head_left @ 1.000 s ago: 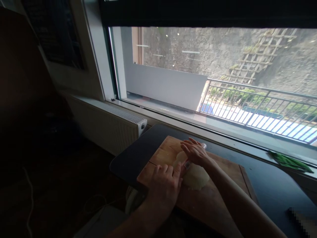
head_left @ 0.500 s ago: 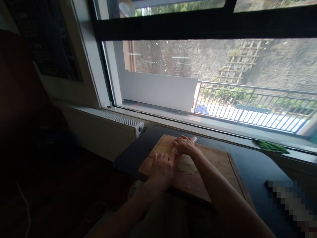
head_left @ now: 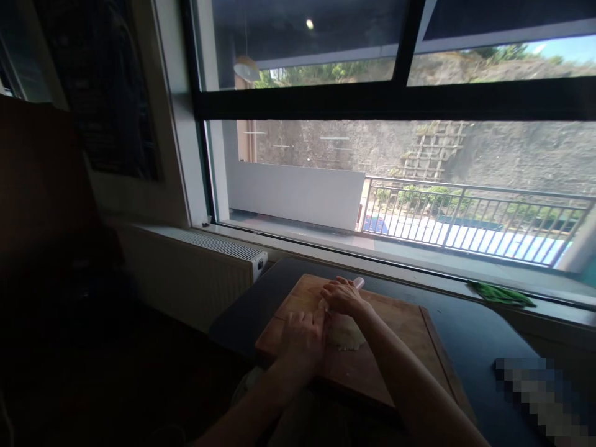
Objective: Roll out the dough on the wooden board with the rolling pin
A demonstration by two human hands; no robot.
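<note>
A flat, pale piece of dough (head_left: 345,336) with a ragged near edge lies on the wooden board (head_left: 395,366). Across the board's left part runs a pinkish rolling pin (head_left: 358,283), its far tip sticking out past my right hand (head_left: 342,298). That hand is closed over the pin, with the forearm stretching above the dough. My left hand (head_left: 302,338) is closed at the near end of the pin, left of the dough, close to my right fingertips. Most of the pin is hidden under both hands.
The board rests on a dark table (head_left: 470,329) with rounded corners. Behind it is a window sill with a green cloth (head_left: 500,293). A white radiator (head_left: 223,273) stands to the left. A blurred-out object (head_left: 535,391) lies at the table's right.
The camera has tilted up, so the whole scene sits lower in the picture. Both hands stay on the rolling pin in nearly the same place on the board.
</note>
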